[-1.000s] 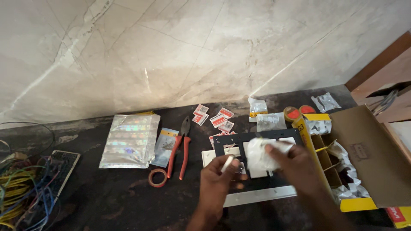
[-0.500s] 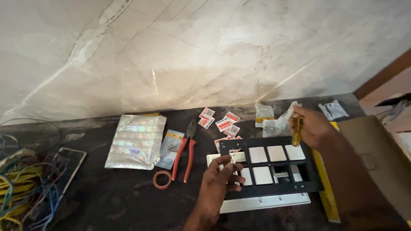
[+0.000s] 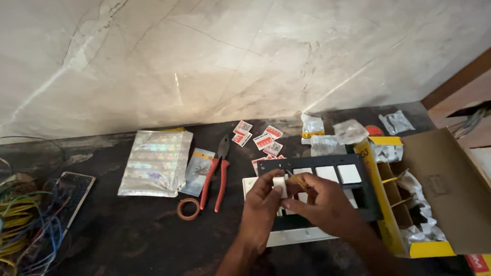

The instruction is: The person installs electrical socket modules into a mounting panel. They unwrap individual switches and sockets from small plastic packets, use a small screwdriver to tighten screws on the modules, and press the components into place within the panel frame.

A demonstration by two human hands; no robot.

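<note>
Both hands meet over the black switch frame [image 3: 327, 189]: left hand [image 3: 263, 204] pinches a white switch module [image 3: 280, 186], right hand [image 3: 319, 202] grips a thin yellow tool [image 3: 295, 180] against it.

Both hands [image 3: 296, 202] together at centre, fingers pinched, forearms angled in.

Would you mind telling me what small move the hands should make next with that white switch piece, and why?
Probably lower the white switch module into an empty slot of the black frame. The left hand pinches it just above the frame, the right hand steadies it beside a thin yellow strip, and some slots already hold white modules while others look open.
</note>
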